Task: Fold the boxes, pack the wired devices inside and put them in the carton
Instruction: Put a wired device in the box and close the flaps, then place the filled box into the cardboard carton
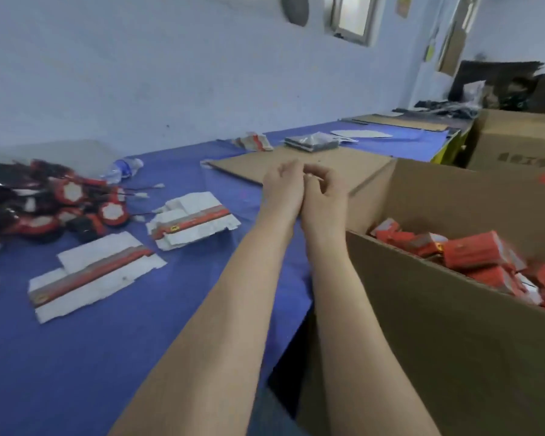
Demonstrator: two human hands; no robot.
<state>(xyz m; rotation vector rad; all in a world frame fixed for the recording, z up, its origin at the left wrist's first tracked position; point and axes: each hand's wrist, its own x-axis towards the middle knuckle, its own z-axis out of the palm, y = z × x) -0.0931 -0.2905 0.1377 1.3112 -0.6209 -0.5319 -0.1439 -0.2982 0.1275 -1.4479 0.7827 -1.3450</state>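
My left hand [282,187] and my right hand [323,191] are stretched out side by side over the blue table, touching, fingers loosely curled with nothing visible in them. Two flattened white boxes with red stripes lie to their left: one stack [191,220] nearer the hands and one [95,275] closer to me. A pile of red and black wired devices [54,202] sits at the far left. On the right stands the open brown carton [428,309], holding several folded red boxes [472,256].
A flat cardboard sheet [255,166] lies beyond the hands. A plastic bottle [121,169], a crumpled box [254,141] and a dark packet [312,142] rest farther back. Another carton [516,143] stands at the far right. The wall runs along the table's far edge.
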